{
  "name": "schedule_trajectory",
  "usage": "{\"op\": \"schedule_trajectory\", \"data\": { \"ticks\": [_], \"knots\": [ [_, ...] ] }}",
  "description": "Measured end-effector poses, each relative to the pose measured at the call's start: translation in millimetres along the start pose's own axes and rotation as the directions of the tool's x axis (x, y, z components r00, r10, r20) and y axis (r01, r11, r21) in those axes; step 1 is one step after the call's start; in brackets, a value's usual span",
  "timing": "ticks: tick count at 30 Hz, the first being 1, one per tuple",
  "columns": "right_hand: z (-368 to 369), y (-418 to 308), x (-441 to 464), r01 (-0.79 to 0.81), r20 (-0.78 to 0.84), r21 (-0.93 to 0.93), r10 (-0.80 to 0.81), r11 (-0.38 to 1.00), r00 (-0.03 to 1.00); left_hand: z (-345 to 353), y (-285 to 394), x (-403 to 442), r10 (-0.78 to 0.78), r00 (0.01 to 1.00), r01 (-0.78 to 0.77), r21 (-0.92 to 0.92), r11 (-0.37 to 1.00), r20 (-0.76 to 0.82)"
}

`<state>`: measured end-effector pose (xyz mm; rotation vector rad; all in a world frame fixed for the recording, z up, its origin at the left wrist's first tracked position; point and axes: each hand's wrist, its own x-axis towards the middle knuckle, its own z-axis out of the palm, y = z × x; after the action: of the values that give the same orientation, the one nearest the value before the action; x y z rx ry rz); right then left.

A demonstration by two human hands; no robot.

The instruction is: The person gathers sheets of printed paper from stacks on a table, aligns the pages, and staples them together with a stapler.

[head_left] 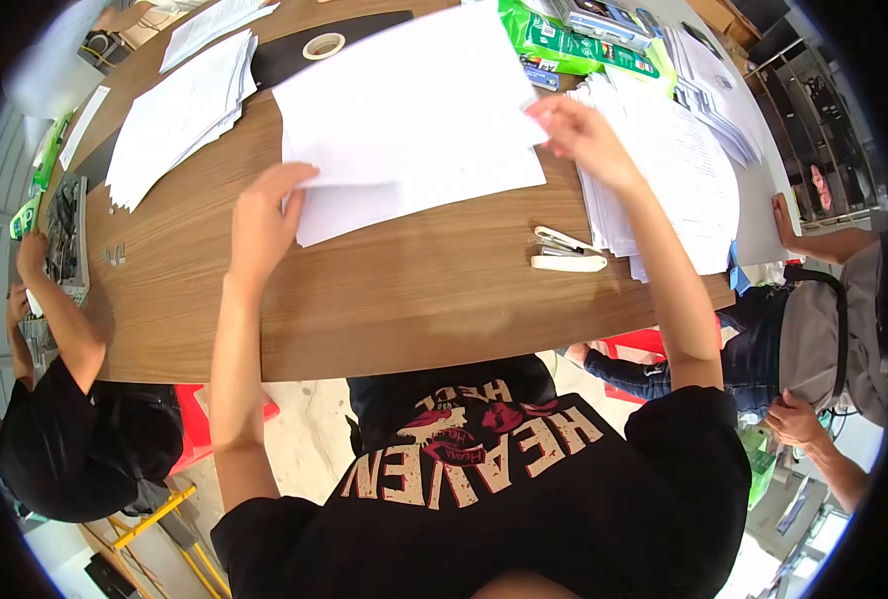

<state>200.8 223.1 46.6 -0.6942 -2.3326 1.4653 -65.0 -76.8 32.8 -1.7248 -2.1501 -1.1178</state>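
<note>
White paper sheets lie in front of me on the wooden table, the upper one lifted at its near edge over another. My left hand pinches the left near corner of the upper sheet between thumb and fingers. At the right edge of the paper, my right hand has its fingers closed on a corner. Right of the sheets and below my right hand is a white stapler. A thick stack of printed papers sits beyond it, partly behind my right forearm.
Another paper stack is at the left, with a tape roll near the far edge. Green packaging lies at the back right. One person is at the left, another at the right.
</note>
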Motion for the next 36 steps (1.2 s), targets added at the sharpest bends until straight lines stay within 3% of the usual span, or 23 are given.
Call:
{"op": "schedule_trajectory", "data": {
  "ticks": [2,3,5,13,14,15,18,20,22,24,27,29,30,32,34,36],
  "knots": [
    [16,16,-3,0.044,-0.005,-0.114,-0.045,0.993,0.999,7,1,-10,-0.11,0.985,0.103,0.06,0.993,0.133],
    [18,13,-6,0.043,-0.006,-0.115,-0.044,0.992,0.999,9,-1,-11,-0.117,0.985,0.109,0.071,0.991,0.126],
    [22,1,-14,-0.002,-0.027,-0.373,-0.008,0.928,1.0,7,-2,-11,-0.111,0.987,0.103,0.078,0.992,0.117],
    [25,-4,-19,0.0,-0.042,-0.518,-0.026,0.856,0.999,-6,-9,-20,-0.138,0.97,0.134,0.032,0.99,0.199],
    [22,-6,-25,-0.009,-0.072,-0.551,-0.036,0.835,0.997,-9,-13,-21,-0.074,0.976,0.063,0.062,0.996,0.203],
    [21,-3,-31,0.083,-0.113,-0.543,-0.17,0.836,0.979,-5,-12,-20,-0.002,0.978,-0.016,0.081,0.997,0.21],
    [-6,-39,-72,0.081,-0.179,-0.399,-0.164,0.913,0.97,-21,18,-16,-0.1,0.97,0.049,0.229,0.972,0.221],
    [-43,-42,-100,-0.022,-0.391,-0.426,-0.163,0.904,0.906,-33,33,-12,-0.064,0.968,-0.003,0.263,0.965,0.244],
    [-93,-23,-135,-0.134,-0.577,-0.517,-0.228,0.845,0.785,-35,47,-3,-0.266,0.921,0.25,0.093,0.964,0.286],
    [-139,8,-175,-0.236,-0.734,-0.469,-0.227,0.851,0.64,-22,58,15,-0.161,0.938,0.16,0.026,0.987,0.307],
    [-166,29,-231,-0.393,-0.803,-0.462,-0.187,0.795,0.565,5,85,42,0.012,0.945,0.023,-0.101,0.995,0.328],
    [-168,35,-259,-0.477,-0.756,-0.475,-0.066,0.74,0.651,33,116,65,0.187,0.929,-0.14,-0.165,0.976,0.32],
    [-166,37,-268,-0.421,-0.726,-0.484,-0.083,0.767,0.683,47,131,76,0.202,0.922,-0.152,-0.172,0.973,0.331],
    [-162,43,-279,-0.332,-0.674,-0.54,-0.161,0.773,0.721,75,160,95,0.395,0.829,-0.311,-0.26,0.914,0.396],
    [-160,46,-285,-0.354,-0.692,-0.499,-0.118,0.791,0.712,104,199,111,0.498,0.787,-0.349,-0.403,0.846,0.364],
    [-160,56,-289,-0.283,-0.702,-0.577,-0.288,0.766,0.652,136,228,124,0.554,0.755,-0.333,-0.523,0.784,0.35]
  ]
}}
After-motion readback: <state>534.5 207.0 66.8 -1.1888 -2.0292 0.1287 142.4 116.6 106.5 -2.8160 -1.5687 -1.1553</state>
